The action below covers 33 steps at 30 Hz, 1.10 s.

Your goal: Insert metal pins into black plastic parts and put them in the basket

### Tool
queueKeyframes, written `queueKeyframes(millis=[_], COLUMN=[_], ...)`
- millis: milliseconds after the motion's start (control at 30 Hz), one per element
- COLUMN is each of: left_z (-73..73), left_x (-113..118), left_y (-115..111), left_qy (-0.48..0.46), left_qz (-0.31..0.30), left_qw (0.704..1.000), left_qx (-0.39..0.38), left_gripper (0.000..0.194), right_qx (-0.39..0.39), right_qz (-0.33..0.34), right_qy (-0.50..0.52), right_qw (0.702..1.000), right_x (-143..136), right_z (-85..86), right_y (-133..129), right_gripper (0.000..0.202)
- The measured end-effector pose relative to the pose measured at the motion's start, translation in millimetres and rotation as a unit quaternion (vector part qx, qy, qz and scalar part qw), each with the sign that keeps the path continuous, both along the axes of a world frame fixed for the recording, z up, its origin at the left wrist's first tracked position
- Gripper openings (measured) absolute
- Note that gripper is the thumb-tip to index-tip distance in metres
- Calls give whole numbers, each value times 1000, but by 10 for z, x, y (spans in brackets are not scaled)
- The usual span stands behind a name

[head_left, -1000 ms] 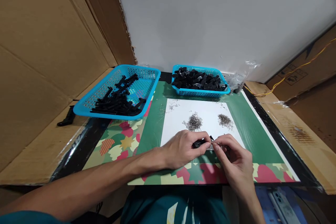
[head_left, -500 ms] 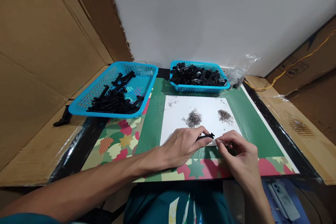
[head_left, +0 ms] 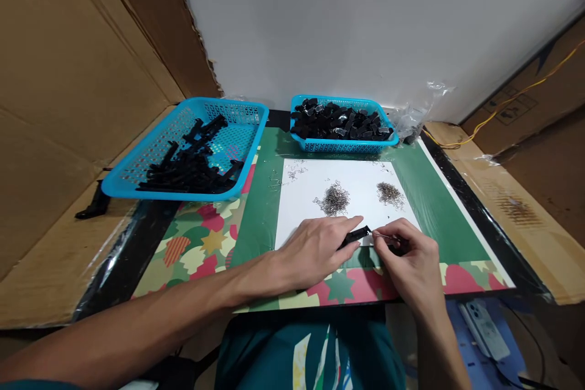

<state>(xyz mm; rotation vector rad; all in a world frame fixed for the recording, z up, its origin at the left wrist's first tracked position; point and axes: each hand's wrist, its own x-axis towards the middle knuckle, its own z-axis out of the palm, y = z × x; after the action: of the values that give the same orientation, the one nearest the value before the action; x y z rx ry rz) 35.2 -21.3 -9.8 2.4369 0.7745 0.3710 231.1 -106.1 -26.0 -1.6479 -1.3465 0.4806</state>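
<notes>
Left hand (head_left: 315,251): grasps black part (head_left: 358,235) — a loose hold could let it twist.
Right hand (head_left: 410,256): pinches thin tool (head_left: 386,236) — a slip could miss the tip.

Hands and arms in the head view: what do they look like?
The left hand and right hand are ungloved, without visible jewellery. Both forearms are bare; a teal sleeve shows at the lower left edge.

The left forearm (head_left: 183,308) slants in from the near left, its left hand (head_left: 315,250) palm down, index finger (head_left: 353,222) pointing right, thumb (head_left: 348,251) set apart below. The right hand (head_left: 411,262), close by, pinches with bent fingers, its wrist (head_left: 429,311) toward the near right.
</notes>
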Motion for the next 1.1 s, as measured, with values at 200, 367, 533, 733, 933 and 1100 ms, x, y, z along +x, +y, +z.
queueKeyframes(millis=[200,367,533,733,933,1100], left_z=[-57,-67,-57,-51,-107,-108], left_x=[2,12,11,13,5,13], left_y=[22,9,-18,-43,-43,-35], left_qy=[-18,-18,-3,20,-3,1], left_qz=[19,6,-22,-23,-31,-32], left_qw=[999,1000,998,996,995,995], left_qx=[-22,7,52,80,95,96], left_gripper=[28,25,28,23,23,27], right_qx=[-16,-16,-9,1,4,18], right_qz=[-10,-14,-17,-7,7,6], right_qy=[9,-8,-49,-79,-117,-152], right_qw=[1000,1000,999,997,993,988], right_x=[10,5,-14,-3,6,-19], right_z=[6,8,14,47,61,49], right_y=[4,1,-3,-23,-34,-30], right_gripper=[12,11,13,13,11,14])
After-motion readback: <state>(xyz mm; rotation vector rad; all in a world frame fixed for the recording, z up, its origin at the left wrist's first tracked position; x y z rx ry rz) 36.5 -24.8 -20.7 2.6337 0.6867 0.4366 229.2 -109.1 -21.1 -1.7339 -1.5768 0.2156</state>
